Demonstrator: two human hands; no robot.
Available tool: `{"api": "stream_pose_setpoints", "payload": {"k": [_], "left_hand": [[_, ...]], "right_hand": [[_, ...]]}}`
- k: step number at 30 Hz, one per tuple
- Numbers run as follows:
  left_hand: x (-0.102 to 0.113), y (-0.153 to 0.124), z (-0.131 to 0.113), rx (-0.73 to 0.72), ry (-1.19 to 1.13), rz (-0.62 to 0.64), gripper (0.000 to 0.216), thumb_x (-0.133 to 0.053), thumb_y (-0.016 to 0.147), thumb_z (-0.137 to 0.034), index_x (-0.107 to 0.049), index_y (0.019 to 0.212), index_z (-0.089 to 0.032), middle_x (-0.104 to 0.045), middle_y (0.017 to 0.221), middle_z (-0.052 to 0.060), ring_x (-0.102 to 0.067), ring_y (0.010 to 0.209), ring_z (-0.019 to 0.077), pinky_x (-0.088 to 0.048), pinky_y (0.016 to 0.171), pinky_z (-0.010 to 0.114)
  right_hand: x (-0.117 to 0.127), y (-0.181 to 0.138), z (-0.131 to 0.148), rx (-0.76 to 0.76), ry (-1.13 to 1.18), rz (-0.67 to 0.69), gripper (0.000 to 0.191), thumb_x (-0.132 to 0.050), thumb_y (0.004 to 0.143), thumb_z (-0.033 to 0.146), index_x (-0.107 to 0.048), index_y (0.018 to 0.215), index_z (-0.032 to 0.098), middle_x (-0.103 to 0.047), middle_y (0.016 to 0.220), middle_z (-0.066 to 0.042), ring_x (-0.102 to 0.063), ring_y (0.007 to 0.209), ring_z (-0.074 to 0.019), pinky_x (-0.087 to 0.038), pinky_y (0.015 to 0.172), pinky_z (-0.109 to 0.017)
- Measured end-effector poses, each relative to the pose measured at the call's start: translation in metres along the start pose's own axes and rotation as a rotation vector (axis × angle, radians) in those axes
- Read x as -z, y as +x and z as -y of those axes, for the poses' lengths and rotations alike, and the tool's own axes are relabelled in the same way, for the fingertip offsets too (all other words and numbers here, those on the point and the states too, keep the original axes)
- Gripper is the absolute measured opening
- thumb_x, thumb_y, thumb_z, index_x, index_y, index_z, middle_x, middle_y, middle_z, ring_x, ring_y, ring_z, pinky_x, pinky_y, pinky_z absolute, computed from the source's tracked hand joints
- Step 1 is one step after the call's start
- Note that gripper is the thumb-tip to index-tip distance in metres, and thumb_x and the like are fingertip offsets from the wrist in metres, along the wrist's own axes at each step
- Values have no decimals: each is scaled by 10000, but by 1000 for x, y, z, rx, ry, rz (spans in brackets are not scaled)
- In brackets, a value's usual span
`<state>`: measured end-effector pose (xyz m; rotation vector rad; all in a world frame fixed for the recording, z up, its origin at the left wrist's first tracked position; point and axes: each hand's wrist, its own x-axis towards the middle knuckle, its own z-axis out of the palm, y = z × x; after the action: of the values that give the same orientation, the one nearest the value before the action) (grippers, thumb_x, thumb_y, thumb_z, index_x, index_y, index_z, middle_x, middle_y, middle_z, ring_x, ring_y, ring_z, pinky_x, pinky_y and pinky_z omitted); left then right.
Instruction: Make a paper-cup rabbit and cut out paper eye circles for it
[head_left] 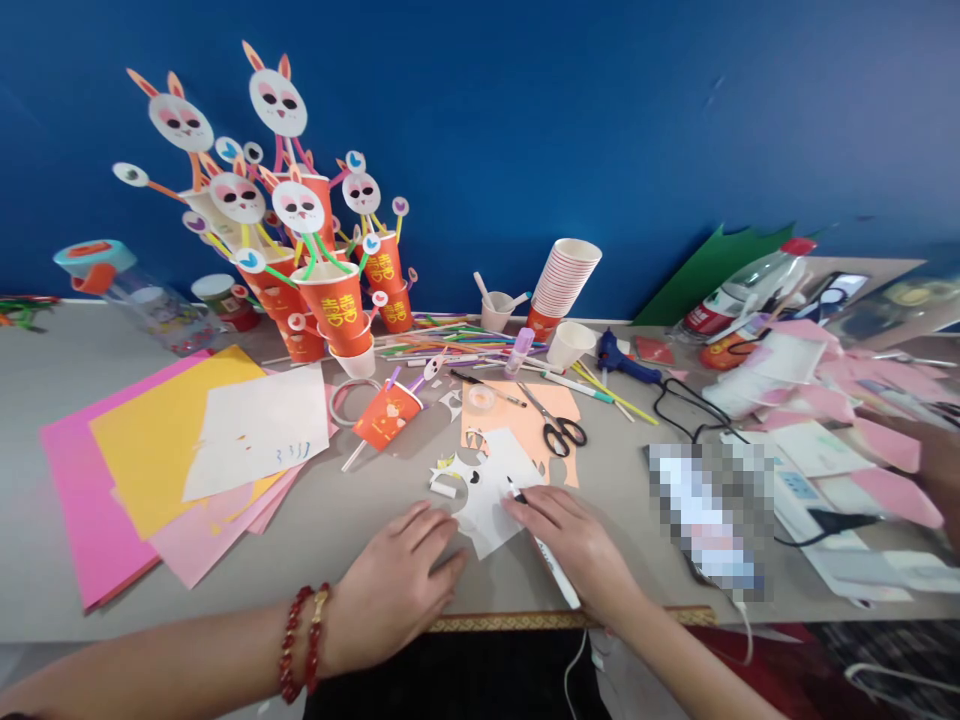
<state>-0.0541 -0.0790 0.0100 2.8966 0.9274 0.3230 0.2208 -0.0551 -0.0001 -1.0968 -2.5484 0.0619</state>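
1. The right hand [574, 535] has a narrow grip, thumb and fingers closed around a white marker [555, 572]; its dark writing end points far and left, over a cut white sheet [491, 520].
2. The left hand [401, 575] lies palm down, its grip loose and moderately wide, with the thumb apart from the fingers; nothing held shows. Its fingertips are at the sheet's left side.
3. The white sheet lies on the surface [360, 510] between the hands, nearer than a peach sheet [506, 400] and scissors [564, 436]. A small black shape [474, 477] sits near its far left part.
4. The sheet could slide or twist under the marker, I judge, because the left fingertips seem to meet only its edge, and its ragged cut-outs leave little to press on.
5. Ink could smear if the right hand drags over a fresh mark.
6. An orange cup [386, 415] tilts on the surface, far and left of the sheet; a sweep of the left forearm might roll it.
7. Whether the marker's tip touches the sheet is too small to tell. The left palm's underside is hidden, and the right fingers cover part of the sheet.
8. A phone's screen [709, 520], at the right, is pixelated. Another person's arm [941, 475] is blurred and cut off at the right edge.
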Motion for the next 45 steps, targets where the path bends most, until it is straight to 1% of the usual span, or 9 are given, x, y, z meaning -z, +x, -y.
{"api": "stream_pose_setpoints", "payload": {"k": [7,13,19,29,33,37,39,42,45], "left_hand": [[-6,4,-9,-69,-60,-58,276,-548,906,-303,-609,1131,-155,-583,1265,131,-492,1221,272,-350,1114,459],[-10,17,-14,-145,-80,-32,348,-549,901,-331,-583,1196,-150,-545,1342,160,-459,1270,287,-326,1114,484],[-13,30,-16,-197,-38,14,389,-493,939,-401,-571,1224,-148,-526,1371,157,-436,1300,300,-222,1143,526],[-19,48,-21,-273,-38,38,466,-478,941,-473,-554,1248,-130,-524,1380,168,-423,1314,300,-168,1161,543],[-18,51,-14,-292,-95,19,444,-448,959,-464,-551,1246,-141,-526,1388,144,-419,1328,275,-104,1187,531],[-11,60,1,-217,-124,-24,415,-473,954,-434,-544,1267,-171,-521,1402,118,-409,1335,261,-127,1187,523],[-9,66,8,-200,-121,-6,423,-491,944,-439,-538,1288,-198,-514,1407,114,-399,1342,277,-132,1177,550],[-8,73,15,-229,-141,45,429,-503,930,-477,-556,1277,-230,-513,1403,118,-391,1347,299,-99,1163,599],[-11,74,17,-251,-160,64,442,-497,926,-505,-561,1275,-241,-503,1411,124,-386,1351,302,-47,1159,616]], "right_hand": [[1,-4,-15,-6,-23,-36,395,-457,877,50,-649,1194,187,-701,1091,-139,-641,1032,-259,-564,874,-423],[1,1,-33,2,-44,-10,441,-481,840,48,-639,1233,167,-692,1112,-157,-635,1048,-263,-560,893,-430],[0,4,-53,62,-82,6,423,-460,892,31,-642,1231,205,-708,1110,-122,-638,1077,-233,-545,934,-404],[-2,6,-75,150,-76,-20,404,-509,886,34,-658,1221,204,-712,1155,-130,-659,1086,-231,-564,908,-392],[-3,6,-75,167,-121,-1,394,-513,895,46,-646,1234,196,-698,1188,-130,-643,1108,-239,-557,913,-396],[-2,6,-74,176,-148,-6,389,-504,905,49,-639,1242,189,-694,1197,-124,-640,1106,-231,-547,925,-384],[-2,7,-74,180,-151,-8,384,-500,907,48,-637,1244,173,-694,1192,-133,-645,1088,-236,-550,911,-386],[1,7,-73,162,-133,-33,365,-489,922,68,-638,1238,172,-695,1181,-134,-642,1082,-243,-550,899,-391],[8,4,-66,60,-40,-102,313,-484,942,122,-656,1193,193,-713,1098,-113,-649,1025,-232,-546,878,-380]]}}
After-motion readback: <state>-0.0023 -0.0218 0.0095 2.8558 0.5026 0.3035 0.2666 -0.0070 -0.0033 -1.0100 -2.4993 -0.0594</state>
